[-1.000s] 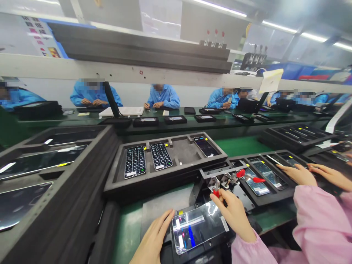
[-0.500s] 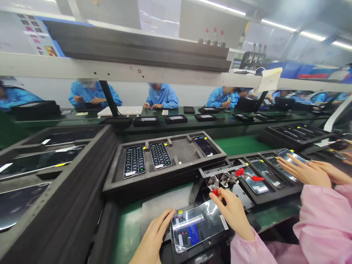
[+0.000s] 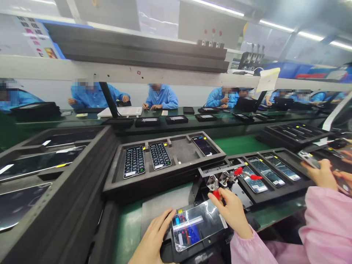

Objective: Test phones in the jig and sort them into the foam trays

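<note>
A smartphone (image 3: 199, 225) lies screen up on a black test fixture (image 3: 213, 236), its screen lit in blue with red marks and a glare streak. My left hand (image 3: 154, 234) curves round its left end, fingertips at the upper left corner; the thumb is mostly out of view. My right hand (image 3: 232, 211) is closed on the red handle (image 3: 216, 194) of a toggle clamp (image 3: 212, 182) behind the phone, and its wrist passes over the phone's right end. Two more red clamp handles (image 3: 238, 171) stand beside it, apart from my hand.
Behind the fixture, a black foam tray (image 3: 148, 183) holds several phones. To the right, another tray (image 3: 291, 190) holds phones beside a co-worker's hand (image 3: 324, 176) gripping a phone. Stacked trays (image 3: 82, 190) rise at the left. People in blue (image 3: 162, 97) sit across the line.
My hands stay where they were. Blue and red marks have appeared on the phone's screen at the upper left. The co-worker's hand at the right has lifted a phone out of the tray.
</note>
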Available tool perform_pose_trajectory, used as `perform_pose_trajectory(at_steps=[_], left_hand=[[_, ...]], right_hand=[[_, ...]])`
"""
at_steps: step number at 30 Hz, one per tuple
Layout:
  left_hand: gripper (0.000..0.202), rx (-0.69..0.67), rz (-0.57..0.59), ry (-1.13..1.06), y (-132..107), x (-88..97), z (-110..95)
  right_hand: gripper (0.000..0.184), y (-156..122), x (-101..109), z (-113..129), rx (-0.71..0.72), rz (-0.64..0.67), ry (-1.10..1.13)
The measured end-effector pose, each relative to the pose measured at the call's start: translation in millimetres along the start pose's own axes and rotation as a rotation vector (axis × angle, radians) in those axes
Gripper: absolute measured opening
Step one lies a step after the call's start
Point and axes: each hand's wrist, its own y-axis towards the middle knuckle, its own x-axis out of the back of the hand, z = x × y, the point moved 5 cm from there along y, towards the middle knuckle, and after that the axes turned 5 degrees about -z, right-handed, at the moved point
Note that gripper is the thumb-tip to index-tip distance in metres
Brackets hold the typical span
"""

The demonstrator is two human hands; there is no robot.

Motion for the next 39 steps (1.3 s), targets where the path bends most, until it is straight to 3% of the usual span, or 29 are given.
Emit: perform_pose_trajectory(at_steps=[4, 8, 10, 13, 17, 20, 23, 26, 31, 37, 39], left_hand=[[0.102, -0.024, -0.033, 0.075, 1.9, -2.0, 1.2], [0.104, -0.026, -0.025, 0.167, 3.8, -2.2, -2.8], [0.104, -0.027, 0.021, 0.182, 6.5, -3.9, -7.2], [0.101, -0.057, 0.082, 0.167, 14.9, -10.8, -18.3], [0.102, -0.066, 0.086, 0.151, 29.4, -20.7, -31.1], [0.104, -0.072, 0.105, 0.15, 33.9, -23.3, -34.9], [0.097, -0.053, 0.118, 0.129, 32.8, -22.2, -33.4], [0.09, -0.033, 0.132, 0.119, 31.7, -23.7, -29.2], [0.08, -0.106, 0.107, 0.159, 34.3, -27.8, -24.6], [0.096, -0.172, 0.014, 0.138, 34.4, -33.4, -16.4], [0.095, -0.2, -0.021, 0.15, 34.1, -38.2, -10.1]], right_hand=[[0.043, -4.3, 25.0, 9.6, 0.005, -0.075, 0.254], [0.023, 7.7, 72.3, 19.9, 0.048, -0.508, 0.302], [0.015, 21.1, 83.7, 26.8, 0.102, -0.584, 0.23], [0.023, 42.6, 83.7, 37.6, 0.216, -0.489, 0.098], [0.019, 50.6, 85.2, 43.8, 0.274, -0.447, 0.033], [0.019, 39.2, 89.4, 42.2, 0.283, -0.448, 0.027], [0.009, 13.0, 88.8, 30.1, 0.288, -0.539, 0.016], [0.008, -15.0, 72.6, 8.8, 0.281, -0.608, -0.037], [0.025, -27.6, 32.9, -14.3, 0.286, -0.425, -0.276], [0.03, -16.7, 42.5, -20.0, 0.195, -0.505, -0.08], [0.024, -9.5, 42.5, -20.6, 0.158, -0.468, -0.027]])
